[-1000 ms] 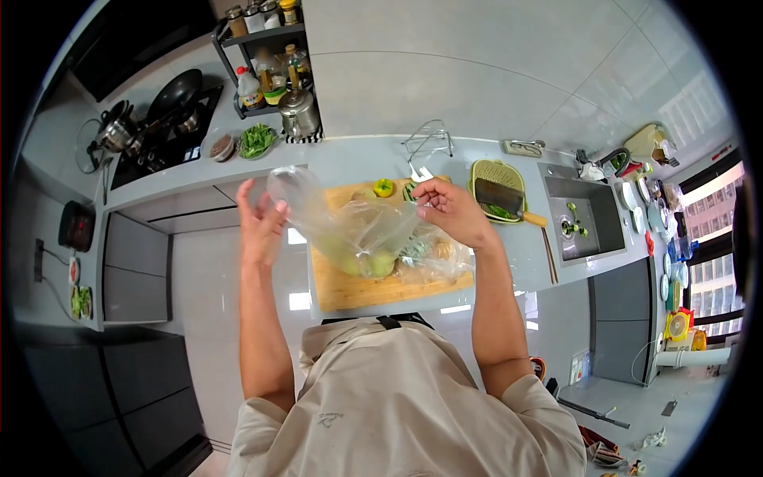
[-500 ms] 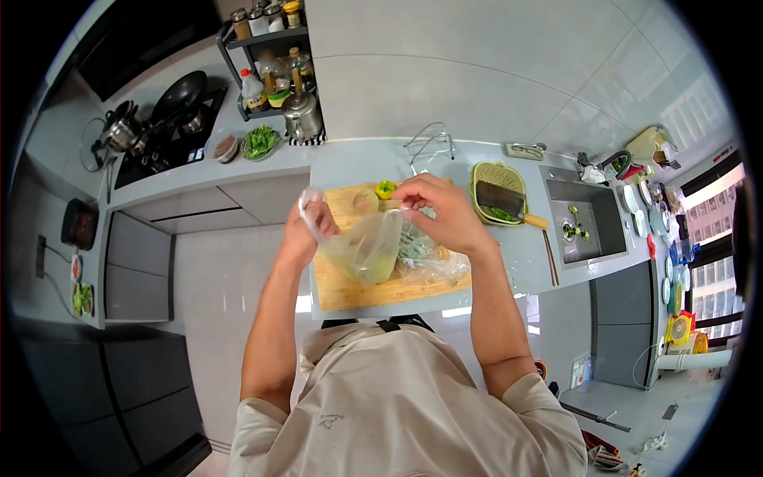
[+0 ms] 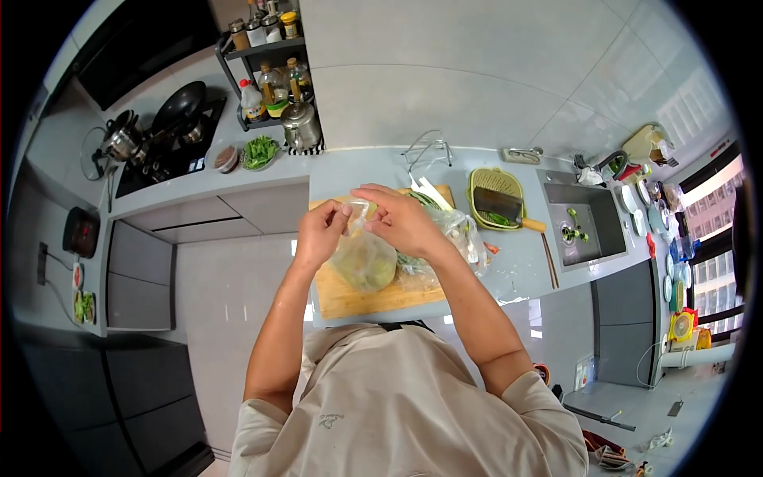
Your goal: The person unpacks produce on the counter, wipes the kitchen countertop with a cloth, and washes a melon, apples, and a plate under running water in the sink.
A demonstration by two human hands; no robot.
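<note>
The bag point(image 3: 366, 266), clear and with something pale green inside, was over the left part of the board point(image 3: 340, 300), its gathered top between the two hands. The left hand point(image 3: 321, 232) held that top pinched between thumb and fingertips. The right hand point(image 3: 401, 222) was at the other side of it, fingers bent and narrowly spaced; whether they gripped the film could not be told. A second bag point(image 3: 462, 232) lay just to the right, partly behind the right forearm. Farther right, the cleaver point(image 3: 497, 204) lay across the basket point(image 3: 479, 176), with chopsticks point(image 3: 550, 261) between it and the sink point(image 3: 598, 238).
</note>
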